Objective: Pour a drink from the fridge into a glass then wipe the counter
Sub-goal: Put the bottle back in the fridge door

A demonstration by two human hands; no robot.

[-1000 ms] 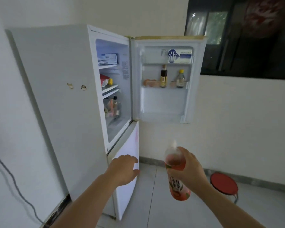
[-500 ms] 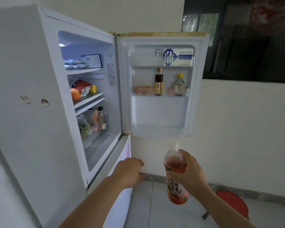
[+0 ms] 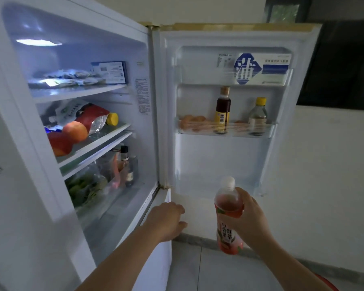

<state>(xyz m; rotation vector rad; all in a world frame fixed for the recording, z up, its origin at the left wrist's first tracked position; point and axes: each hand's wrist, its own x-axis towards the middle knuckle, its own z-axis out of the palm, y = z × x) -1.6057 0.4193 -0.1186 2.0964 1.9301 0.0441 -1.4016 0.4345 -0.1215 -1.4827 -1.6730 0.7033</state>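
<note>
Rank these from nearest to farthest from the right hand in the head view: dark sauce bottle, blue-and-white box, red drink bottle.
1. Red drink bottle, gripped in the right hand.
2. Dark sauce bottle, middle door shelf.
3. Blue-and-white box, top door shelf.

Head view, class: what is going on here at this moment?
A person stands at the open fridge. The right hand holds a capped bottle of red drink upright, in front of the open door. The left hand holds nothing, low by the fridge's front edge; whether it touches is unclear. The door shelf carries eggs, a dark bottle and a clear bottle. No glass or counter is in view, and no pouring is under way.
</note>
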